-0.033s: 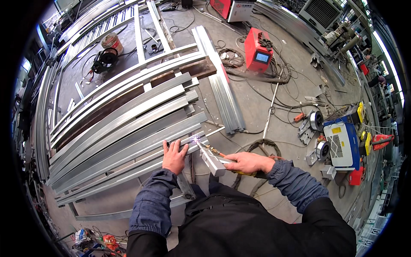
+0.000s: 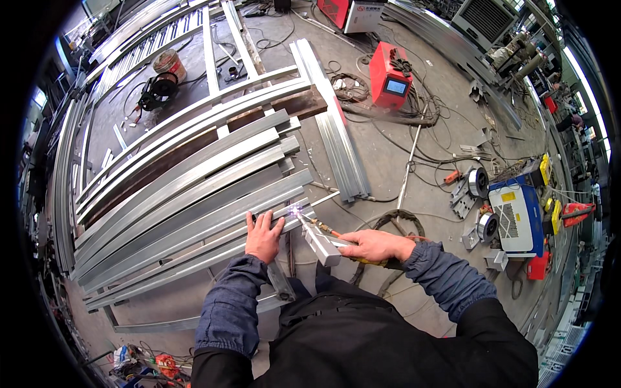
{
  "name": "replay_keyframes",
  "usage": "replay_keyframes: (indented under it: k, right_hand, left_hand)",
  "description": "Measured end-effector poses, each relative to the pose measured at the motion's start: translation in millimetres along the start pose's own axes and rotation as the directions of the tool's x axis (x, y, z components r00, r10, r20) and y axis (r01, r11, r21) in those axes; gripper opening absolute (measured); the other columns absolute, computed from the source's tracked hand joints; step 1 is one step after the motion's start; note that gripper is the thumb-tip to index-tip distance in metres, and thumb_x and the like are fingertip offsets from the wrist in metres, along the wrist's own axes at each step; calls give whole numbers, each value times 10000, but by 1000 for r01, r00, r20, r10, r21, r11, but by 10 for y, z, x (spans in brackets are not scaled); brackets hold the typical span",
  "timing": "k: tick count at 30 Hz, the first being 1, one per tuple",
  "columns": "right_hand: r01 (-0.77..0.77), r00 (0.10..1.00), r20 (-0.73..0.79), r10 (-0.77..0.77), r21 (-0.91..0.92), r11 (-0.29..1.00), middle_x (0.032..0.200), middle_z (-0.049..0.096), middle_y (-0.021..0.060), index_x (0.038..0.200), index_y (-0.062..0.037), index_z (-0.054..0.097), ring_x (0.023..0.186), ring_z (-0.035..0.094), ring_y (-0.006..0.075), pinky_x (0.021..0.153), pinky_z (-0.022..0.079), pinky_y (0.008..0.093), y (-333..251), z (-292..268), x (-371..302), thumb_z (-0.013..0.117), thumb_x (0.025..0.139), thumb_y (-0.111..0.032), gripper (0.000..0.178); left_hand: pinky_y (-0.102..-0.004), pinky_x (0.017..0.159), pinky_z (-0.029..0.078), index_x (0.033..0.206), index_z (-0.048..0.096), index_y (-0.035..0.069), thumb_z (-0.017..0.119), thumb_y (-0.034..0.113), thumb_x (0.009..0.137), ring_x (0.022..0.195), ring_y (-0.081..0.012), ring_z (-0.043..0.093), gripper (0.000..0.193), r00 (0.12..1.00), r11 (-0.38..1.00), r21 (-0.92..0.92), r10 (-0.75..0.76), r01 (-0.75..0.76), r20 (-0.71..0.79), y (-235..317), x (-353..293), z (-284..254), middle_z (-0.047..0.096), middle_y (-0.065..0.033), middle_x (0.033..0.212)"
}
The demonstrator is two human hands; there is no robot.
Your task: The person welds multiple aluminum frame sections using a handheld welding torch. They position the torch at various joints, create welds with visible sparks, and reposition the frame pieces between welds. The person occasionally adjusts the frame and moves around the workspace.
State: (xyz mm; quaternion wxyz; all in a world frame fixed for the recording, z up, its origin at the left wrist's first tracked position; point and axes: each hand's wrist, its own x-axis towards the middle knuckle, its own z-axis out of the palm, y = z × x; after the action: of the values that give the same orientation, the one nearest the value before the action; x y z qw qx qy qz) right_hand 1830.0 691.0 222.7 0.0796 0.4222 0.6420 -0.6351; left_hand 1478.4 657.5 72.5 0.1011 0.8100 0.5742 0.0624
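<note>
My left hand (image 2: 262, 238) lies with its fingers spread on a silver metal profile (image 2: 213, 247), close to that profile's right end. In my right hand (image 2: 378, 246) is a welding torch (image 2: 325, 228), the fingers wrapped round its handle. The torch tip points left and meets the metal just right of my left fingertips, where a small bright violet-white spark (image 2: 295, 211) glows. Directly below the torch is a short grey rectangular metal piece (image 2: 321, 246); whether my right hand touches it I cannot tell.
Several long metal profiles (image 2: 187, 171) lie side by side beyond my left hand. A red machine with a screen (image 2: 390, 81) stands on the floor ahead. Cables and a coiled black hose (image 2: 414, 220) run across the floor. At right are a blue-and-white machine (image 2: 515, 218) and a wire spool (image 2: 488, 226).
</note>
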Motion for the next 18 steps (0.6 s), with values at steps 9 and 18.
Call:
replay_keyframes:
  k: [9, 18]
  right_hand:
    - [7, 1000, -11, -7, -22, 1000, 1127, 764, 100, 1501, -98, 637, 1029, 674, 222, 959, 532, 380, 17, 2, -13, 577, 1132, -543, 581]
    - [6, 1000, -16, -6, -11, 1000, 1146, 765, 99, 1473, -87, 652, 1047, 671, 222, 973, 525, 374, 64, 9, -13, 582, 1133, -538, 569]
  left_hand:
    - [-712, 1328, 158, 1488, 680, 196, 713, 165, 913, 1446, -370, 518, 577, 1000, 1000, 3, 11, -11, -21, -24, -10, 41, 581, -198, 1537]
    - [-717, 1324, 165, 1481, 677, 190, 726, 160, 904, 1439, -362, 522, 580, 1000, 1000, -3, 9, -9, -23, 8, -3, -20, 584, -193, 1528]
